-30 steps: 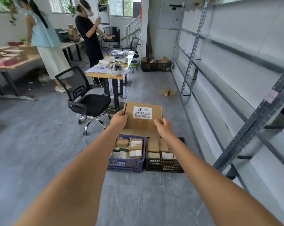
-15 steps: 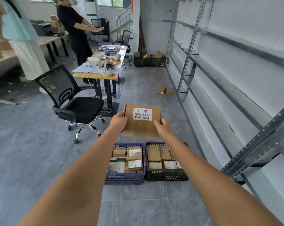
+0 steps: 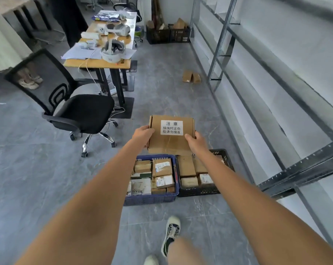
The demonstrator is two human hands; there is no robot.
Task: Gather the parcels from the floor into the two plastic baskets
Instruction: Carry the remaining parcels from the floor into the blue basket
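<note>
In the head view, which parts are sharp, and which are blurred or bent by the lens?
Head view: the label on the held box reads sharply; the shelf frame at right bows from wide-angle distortion; the near shoe and frame edges are motion-blurred.

Box [image 3: 171,135] held between left hand [image 3: 142,133] and right hand [image 3: 195,143], above two baskets side by side on the floor: left basket [image 3: 152,197], right basket [image 3: 200,191], parcels in both. Chair [image 3: 81,113] and desk [image 3: 98,63] far left; shelving [image 3: 276,111] along the right; two parcels [image 3: 191,76] on the floor beyond.
</note>
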